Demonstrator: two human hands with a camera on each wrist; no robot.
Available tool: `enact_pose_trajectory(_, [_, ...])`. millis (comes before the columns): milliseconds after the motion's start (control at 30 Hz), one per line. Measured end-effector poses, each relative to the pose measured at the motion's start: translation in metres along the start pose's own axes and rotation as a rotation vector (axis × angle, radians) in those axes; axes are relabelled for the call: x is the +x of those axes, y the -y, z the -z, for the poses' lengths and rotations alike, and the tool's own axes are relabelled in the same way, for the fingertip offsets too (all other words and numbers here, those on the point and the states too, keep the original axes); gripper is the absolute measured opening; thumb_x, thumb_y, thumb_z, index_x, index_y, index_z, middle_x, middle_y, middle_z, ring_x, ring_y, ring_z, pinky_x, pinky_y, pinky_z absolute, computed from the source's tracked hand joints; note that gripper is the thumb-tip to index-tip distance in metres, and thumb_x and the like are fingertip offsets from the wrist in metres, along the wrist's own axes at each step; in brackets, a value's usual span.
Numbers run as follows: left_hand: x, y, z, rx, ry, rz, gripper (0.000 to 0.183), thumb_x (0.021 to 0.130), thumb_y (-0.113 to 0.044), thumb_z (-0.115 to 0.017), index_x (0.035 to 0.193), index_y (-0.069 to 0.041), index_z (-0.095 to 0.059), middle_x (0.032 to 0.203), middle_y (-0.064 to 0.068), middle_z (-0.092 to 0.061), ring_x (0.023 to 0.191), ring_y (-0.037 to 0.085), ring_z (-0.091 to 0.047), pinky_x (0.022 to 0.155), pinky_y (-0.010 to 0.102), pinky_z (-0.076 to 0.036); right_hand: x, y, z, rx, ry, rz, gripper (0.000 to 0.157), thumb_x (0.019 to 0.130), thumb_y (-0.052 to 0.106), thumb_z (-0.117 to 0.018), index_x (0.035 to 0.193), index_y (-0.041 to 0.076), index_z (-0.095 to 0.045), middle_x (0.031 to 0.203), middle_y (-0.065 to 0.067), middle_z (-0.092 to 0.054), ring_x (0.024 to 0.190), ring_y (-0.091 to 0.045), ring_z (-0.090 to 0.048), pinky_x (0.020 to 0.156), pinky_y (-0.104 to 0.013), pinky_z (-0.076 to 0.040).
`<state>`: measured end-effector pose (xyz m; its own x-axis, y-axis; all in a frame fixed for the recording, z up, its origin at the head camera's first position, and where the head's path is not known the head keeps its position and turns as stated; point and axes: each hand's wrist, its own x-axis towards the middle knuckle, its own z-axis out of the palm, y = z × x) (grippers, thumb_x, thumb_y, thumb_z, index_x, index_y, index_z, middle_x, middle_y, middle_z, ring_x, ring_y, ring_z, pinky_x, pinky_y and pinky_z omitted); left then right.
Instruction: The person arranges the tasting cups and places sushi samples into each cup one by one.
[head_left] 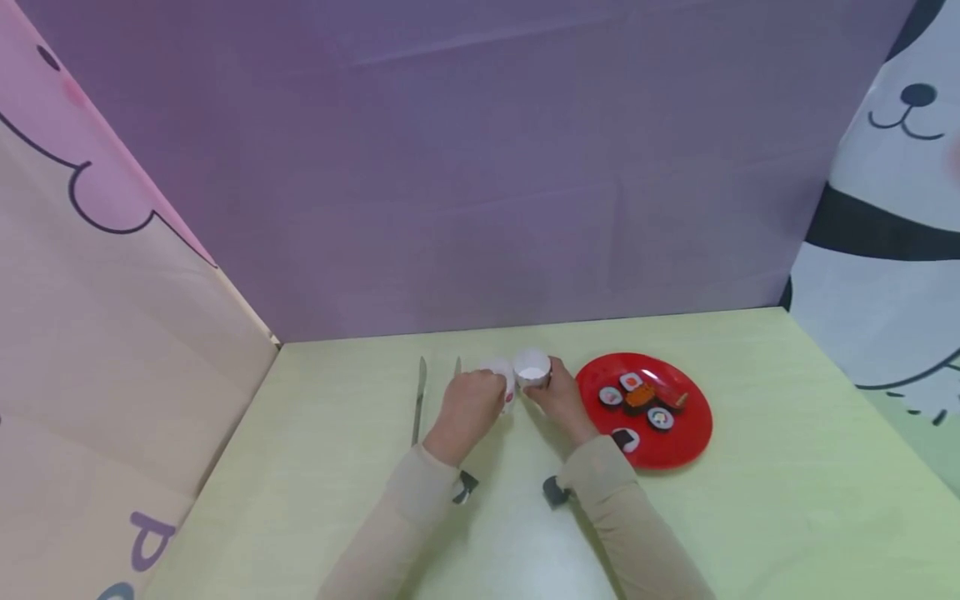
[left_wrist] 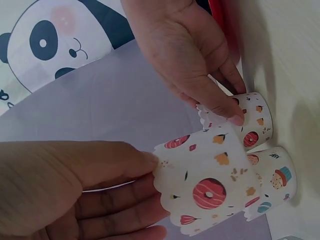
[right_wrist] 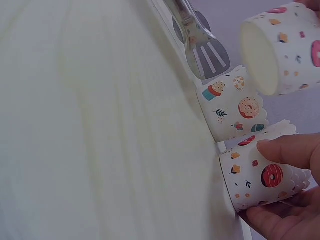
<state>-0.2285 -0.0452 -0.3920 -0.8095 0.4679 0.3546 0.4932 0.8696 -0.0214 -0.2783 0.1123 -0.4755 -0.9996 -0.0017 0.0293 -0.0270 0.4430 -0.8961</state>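
My left hand (left_wrist: 65, 185) pinches a white paper baking cup (left_wrist: 202, 180) printed with donuts and flowers at its scalloped rim, thumb outside. In the right wrist view this cup (right_wrist: 295, 50) is tilted on its side, raised above the table. My right hand (right_wrist: 295, 155) grips a second, similar baking cup (right_wrist: 255, 175) around its side, its base at the tabletop. Between the hands' cups stands a third baking cup (right_wrist: 232, 107) with a cupcake print, touched by neither hand. In the head view the left hand (head_left: 468, 408) mostly hides its cup; the right one's cup (head_left: 532, 367) shows its open top.
Right of the right hand lies a red plate (head_left: 690, 437) bearing several sushi pieces (head_left: 641, 396). Left of the left hand is a long thin metal utensil (head_left: 420, 392). A slotted turner (right_wrist: 210, 55) lies beyond the third cup. A purple wall (head_left: 525, 167) closes off the table's back.
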Motion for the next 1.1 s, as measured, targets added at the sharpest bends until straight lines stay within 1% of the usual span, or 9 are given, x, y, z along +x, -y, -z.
enact_pose_trajectory(100, [-0.001,0.0,-0.002,-0.005,0.041,0.004,0.009,0.079,-0.012,-0.072,0.071,-0.014,-0.069,0.062,-0.001,-0.062,0.052,0.013,-0.054,0.045,0.022,-0.041,0.0,-0.001,0.001,0.001,-0.006,0.02,0.058,0.084,0.002,-0.065,0.132,-0.01,-0.036,0.133,-0.028,-0.046,0.122,-0.039,-0.044,0.103,-0.05,-0.036])
enact_pose_trajectory(167, [-0.001,0.0,-0.004,-0.015,0.055,0.007,0.009,0.078,-0.013,-0.073,0.071,-0.014,-0.069,0.062,-0.001,-0.063,0.052,0.014,-0.055,0.046,0.024,-0.042,-0.001,-0.001,0.001,0.006,-0.012,0.032,0.058,0.083,0.001,-0.065,0.132,-0.011,-0.036,0.132,-0.029,-0.046,0.121,-0.04,-0.045,0.102,-0.05,-0.036])
enact_pose_trajectory(367, [-0.005,0.0,-0.012,0.005,0.06,-0.006,0.015,0.079,-0.02,-0.073,0.069,-0.011,-0.067,0.059,0.0,-0.06,0.049,0.015,-0.051,0.043,0.027,-0.04,-0.001,-0.001,0.0,-0.001,-0.026,0.049,0.055,0.082,0.001,-0.066,0.128,-0.012,-0.039,0.129,-0.029,-0.049,0.12,-0.04,-0.046,0.101,-0.049,-0.037])
enact_pose_trajectory(467, [-0.006,-0.001,-0.016,0.004,0.069,-0.008,0.016,0.079,-0.02,-0.073,0.067,-0.011,-0.067,0.059,0.001,-0.059,0.048,0.015,-0.049,0.042,0.027,-0.04,-0.001,-0.001,-0.001,-0.001,-0.029,0.051,0.055,0.082,0.002,-0.066,0.128,-0.012,-0.039,0.128,-0.029,-0.049,0.119,-0.04,-0.046,0.101,-0.049,-0.037])
enact_pose_trajectory(533, [-0.006,0.0,-0.019,0.001,0.072,-0.006,0.016,0.078,-0.02,-0.074,0.067,-0.012,-0.067,0.059,0.001,-0.059,0.048,0.015,-0.05,0.043,0.028,-0.04,-0.001,-0.001,-0.001,0.001,-0.031,0.053,0.055,0.082,0.002,-0.066,0.127,-0.012,-0.039,0.128,-0.029,-0.05,0.119,-0.04,-0.047,0.101,-0.049,-0.037])
enact_pose_trajectory(700, [-0.008,0.002,-0.025,-0.005,0.052,-0.016,0.015,0.075,-0.019,-0.075,0.064,-0.013,-0.067,0.058,0.0,-0.06,0.05,0.016,-0.052,0.044,0.028,-0.041,-0.002,-0.001,-0.001,0.005,-0.02,0.047,0.055,0.083,0.002,-0.065,0.129,-0.011,-0.038,0.13,-0.029,-0.048,0.12,-0.039,-0.046,0.102,-0.049,-0.037])
enact_pose_trajectory(767, [-0.009,0.003,-0.025,-0.009,0.047,-0.02,0.014,0.074,-0.018,-0.075,0.064,-0.014,-0.067,0.058,0.0,-0.06,0.05,0.016,-0.052,0.044,0.027,-0.041,-0.001,-0.001,-0.001,0.008,-0.017,0.046,0.055,0.084,0.002,-0.065,0.129,-0.011,-0.037,0.13,-0.029,-0.048,0.12,-0.039,-0.046,0.102,-0.049,-0.037])
enact_pose_trajectory(900, [-0.009,0.003,-0.026,-0.014,0.062,-0.013,0.013,0.076,-0.018,-0.075,0.065,-0.014,-0.068,0.059,0.0,-0.06,0.05,0.016,-0.052,0.044,0.027,-0.041,-0.001,-0.002,0.0,0.007,-0.026,0.051,0.055,0.083,0.002,-0.066,0.129,-0.012,-0.038,0.129,-0.029,-0.049,0.12,-0.039,-0.046,0.102,-0.049,-0.037])
enact_pose_trajectory(1100, [-0.009,0.004,-0.029,-0.008,0.083,-0.017,0.014,0.079,-0.019,-0.073,0.067,-0.014,-0.068,0.058,-0.001,-0.058,0.049,0.014,-0.049,0.044,0.025,-0.039,-0.001,-0.001,0.001,0.001,-0.016,0.027,0.057,0.084,0.003,-0.066,0.131,-0.01,-0.037,0.132,-0.029,-0.047,0.122,-0.039,-0.044,0.103,-0.049,-0.036])
